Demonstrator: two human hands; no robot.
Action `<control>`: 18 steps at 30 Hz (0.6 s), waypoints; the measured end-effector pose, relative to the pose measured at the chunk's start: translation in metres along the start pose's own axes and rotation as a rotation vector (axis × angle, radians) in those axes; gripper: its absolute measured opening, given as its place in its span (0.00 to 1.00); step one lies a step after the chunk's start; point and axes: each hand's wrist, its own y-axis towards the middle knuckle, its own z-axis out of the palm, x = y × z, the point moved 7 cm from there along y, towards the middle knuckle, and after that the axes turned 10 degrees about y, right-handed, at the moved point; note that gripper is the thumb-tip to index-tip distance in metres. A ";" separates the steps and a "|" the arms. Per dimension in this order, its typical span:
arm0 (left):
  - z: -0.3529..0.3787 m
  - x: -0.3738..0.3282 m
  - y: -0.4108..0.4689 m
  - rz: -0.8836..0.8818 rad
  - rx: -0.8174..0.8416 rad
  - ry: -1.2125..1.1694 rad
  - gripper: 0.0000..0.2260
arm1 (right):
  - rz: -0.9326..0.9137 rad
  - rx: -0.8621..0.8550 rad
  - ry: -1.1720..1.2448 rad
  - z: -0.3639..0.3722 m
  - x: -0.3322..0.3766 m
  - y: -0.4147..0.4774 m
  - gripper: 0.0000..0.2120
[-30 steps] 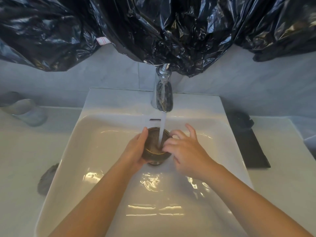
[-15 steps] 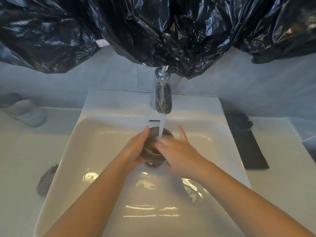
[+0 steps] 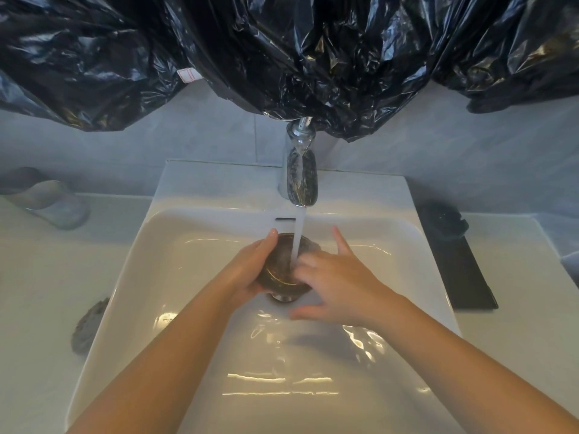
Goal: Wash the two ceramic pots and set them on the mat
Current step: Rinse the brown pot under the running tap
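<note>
Here the ceramic pot point(image 3: 279, 270), small, round and dark brown, sits in the left hand point(image 3: 250, 267), whose grip is clamped round its left side with the thumb up at the rim. It is held mouth-up in the white sink point(image 3: 219, 189), right over the drain point(image 3: 283, 297), and the water stream point(image 3: 297, 236) from the chrome tap point(image 3: 300, 180) runs into it. The right hand point(image 3: 338, 283) lies against the pot's right side with its grip apart, index finger and thumb spread wide. Its other fingers point(image 3: 308, 264) are blurred at the rim, so I cannot tell whether they reach inside.

Wet and smooth, the pot will likely be slippery, and stiff ceramic would chip if dropped on the hard basin. It looks light enough for one hand. A cupped palm round the body with the thumb over the rim seems safer than a pinch on the wet lip.

The dark mat point(image 3: 463, 277) lies on the counter point(image 3: 47, 277) to the right of the sink, well apart from the hands. A dark rounded thing point(image 3: 443, 219) sits at its far end, too dim to identify. On the left, a glass tumbler point(image 3: 50, 202) lies on its side and a grey lump point(image 3: 89, 324) sits just beside the sink. Black plastic sheeting point(image 3: 282, 57) hangs above the tap. The sink's right wall stands between pot and mat, so the carry should lift over it.
</note>
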 end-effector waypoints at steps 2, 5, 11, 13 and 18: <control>0.003 0.000 0.000 0.010 0.007 0.022 0.21 | -0.035 0.012 -0.006 0.005 0.007 0.000 0.33; 0.009 0.001 0.000 0.019 0.025 0.011 0.20 | 0.008 -0.045 -0.068 0.003 -0.001 0.003 0.34; 0.009 0.000 0.003 0.013 0.051 0.000 0.21 | -0.022 -0.051 -0.071 0.002 -0.001 0.005 0.32; 0.007 0.001 0.003 0.001 0.045 0.006 0.21 | 0.011 -0.071 -0.062 0.000 -0.008 0.006 0.26; 0.008 0.001 0.005 -0.014 0.056 0.022 0.23 | -0.015 -0.059 -0.056 0.004 -0.006 0.009 0.31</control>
